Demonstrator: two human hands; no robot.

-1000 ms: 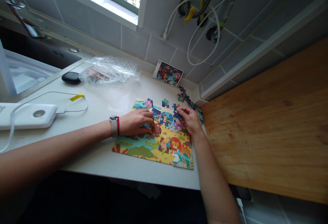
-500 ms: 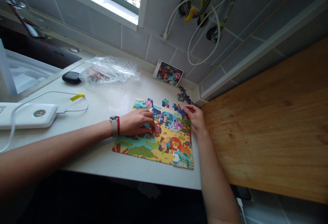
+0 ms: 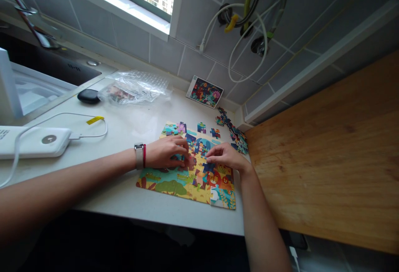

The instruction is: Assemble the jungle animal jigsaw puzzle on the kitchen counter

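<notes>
A colourful animal puzzle (image 3: 174, 184) lies on the white counter, with darker loose pieces on top of it. My left hand (image 3: 170, 151) rests on its left part, fingers curled down; what they touch or hold is hidden. Over the right part, my right hand (image 3: 226, 155) pinches a dark blue puzzle piece (image 3: 208, 167) by its upper edge. Two loose pieces, one blue-green (image 3: 201, 127) and one dark (image 3: 215, 133), lie just behind the puzzle. A heap of dark pieces (image 3: 237, 137) sits at the counter's right edge.
A picture card (image 3: 205, 91) leans at the back wall. Clear plastic packaging (image 3: 137, 89), a black rounded object (image 3: 88, 96) and a white power bank (image 3: 34, 141) with its cable are at the left. A wooden board (image 3: 327, 155) borders the right side, and a sink (image 3: 46, 62) is beyond.
My right hand has moved from the pieces at the puzzle's back right corner towards its middle, bringing a dark blue piece. My left hand has barely moved.
</notes>
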